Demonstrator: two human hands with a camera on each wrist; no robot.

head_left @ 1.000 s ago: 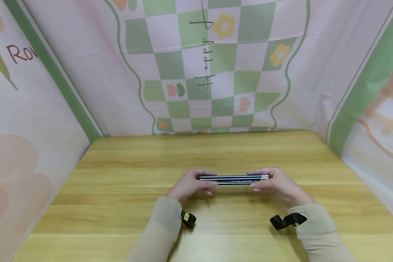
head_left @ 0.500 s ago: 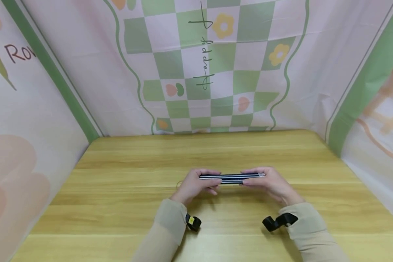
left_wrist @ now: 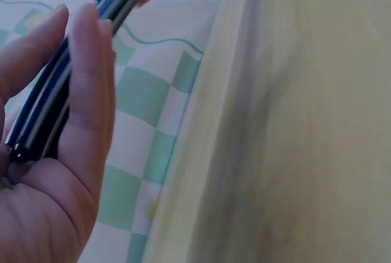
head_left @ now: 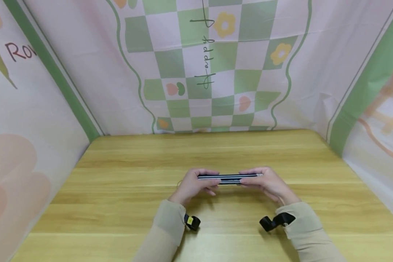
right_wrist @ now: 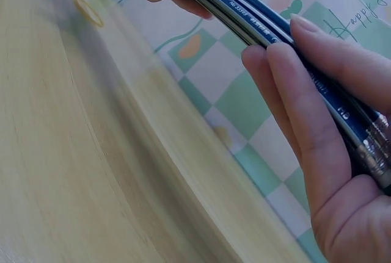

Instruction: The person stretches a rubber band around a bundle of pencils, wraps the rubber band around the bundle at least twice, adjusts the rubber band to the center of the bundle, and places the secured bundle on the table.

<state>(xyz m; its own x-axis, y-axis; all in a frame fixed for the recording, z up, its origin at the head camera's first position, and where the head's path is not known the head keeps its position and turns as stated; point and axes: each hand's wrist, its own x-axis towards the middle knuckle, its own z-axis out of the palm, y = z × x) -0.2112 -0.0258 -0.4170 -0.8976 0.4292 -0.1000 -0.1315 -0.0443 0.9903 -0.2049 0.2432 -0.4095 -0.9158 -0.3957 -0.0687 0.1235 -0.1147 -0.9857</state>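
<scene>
A bundle of dark blue pencils (head_left: 230, 177) with pale stripes is held level above the table in the head view. My left hand (head_left: 191, 185) grips one end between thumb and fingers. Around the other end, my right hand (head_left: 270, 183) pinches the bundle the same way. Metal ferrules (right_wrist: 374, 147) show at the pencils' right end in the right wrist view, partly hidden by that hand. From the left wrist view, the pencils (left_wrist: 46, 107) lie between thumb and fingers, their dark ends against the palm. How many there are, I cannot tell.
A thin yellowish rubber band (right_wrist: 88, 11) lies on the wooden table (head_left: 134, 163), mostly hidden behind my left hand in the head view. Printed cloth (head_left: 196, 65) hangs at the table's far edge and along both sides.
Both hands have come closer together along the pencils, the right one shifting left, the left one slightly right. Part of the rubber band now shows beside my left hand.
</scene>
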